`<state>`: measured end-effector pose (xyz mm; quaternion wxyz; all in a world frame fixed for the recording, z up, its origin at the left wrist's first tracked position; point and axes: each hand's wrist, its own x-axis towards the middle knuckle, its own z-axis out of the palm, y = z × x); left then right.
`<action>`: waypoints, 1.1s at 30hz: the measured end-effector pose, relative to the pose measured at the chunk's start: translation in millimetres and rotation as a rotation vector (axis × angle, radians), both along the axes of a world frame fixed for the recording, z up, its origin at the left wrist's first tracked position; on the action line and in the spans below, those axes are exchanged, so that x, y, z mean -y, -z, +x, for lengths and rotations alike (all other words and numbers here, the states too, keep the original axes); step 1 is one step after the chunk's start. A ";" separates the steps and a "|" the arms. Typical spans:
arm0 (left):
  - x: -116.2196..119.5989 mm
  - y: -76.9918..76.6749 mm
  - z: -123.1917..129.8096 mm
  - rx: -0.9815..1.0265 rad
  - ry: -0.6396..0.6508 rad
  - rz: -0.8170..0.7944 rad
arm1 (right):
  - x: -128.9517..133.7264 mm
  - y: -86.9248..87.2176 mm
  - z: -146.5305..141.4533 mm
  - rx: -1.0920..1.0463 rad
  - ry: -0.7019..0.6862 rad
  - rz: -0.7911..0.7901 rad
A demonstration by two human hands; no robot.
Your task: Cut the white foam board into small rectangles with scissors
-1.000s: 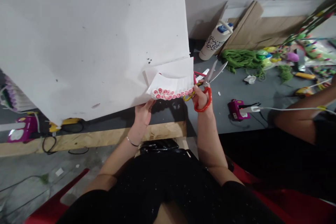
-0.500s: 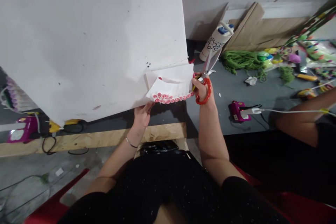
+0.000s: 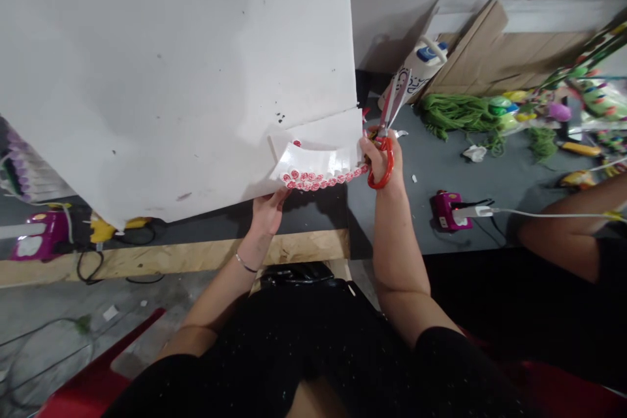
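In front of me is a white strip edged with red-and-white rosettes (image 3: 313,181), lying over the near corner of a big white board (image 3: 235,98). My left hand (image 3: 267,212) reaches under its left end, thumb and fingertips pressed at the edge, partly hidden below. My right hand (image 3: 385,160) is closed around a pair of scissors (image 3: 385,173) with orange handles, the blades pointing up and away. That hand's thumb also touches the strip's right end. One loose red rosette (image 3: 296,144) sits on the white sheet behind the strip.
A white tumbler (image 3: 416,72) stands behind the scissors, near cardboard (image 3: 470,52). Green yarn (image 3: 455,111) and a magenta power socket (image 3: 451,211) are on the grey table at right. Another person's arm (image 3: 563,215) rests there. A second magenta socket (image 3: 36,235) is at far left.
The scissors blades have tilted slightly to the right. The view has shifted a little; both hands stay at the two ends of the rosette strip.
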<state>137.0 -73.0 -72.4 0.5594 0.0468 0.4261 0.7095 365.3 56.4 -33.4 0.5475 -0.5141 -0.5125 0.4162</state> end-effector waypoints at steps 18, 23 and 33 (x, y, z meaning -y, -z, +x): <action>-0.4 3.6 -1.1 0.057 0.003 0.010 | -5.6 -3.0 -5.4 0.086 0.065 0.020; 1.2 6.5 -0.9 0.026 0.011 -0.015 | -4.3 -2.0 -4.2 0.106 0.057 -0.017; 6.6 4.9 8.1 0.090 0.034 -0.029 | -0.2 -9.9 -4.5 0.188 0.146 0.010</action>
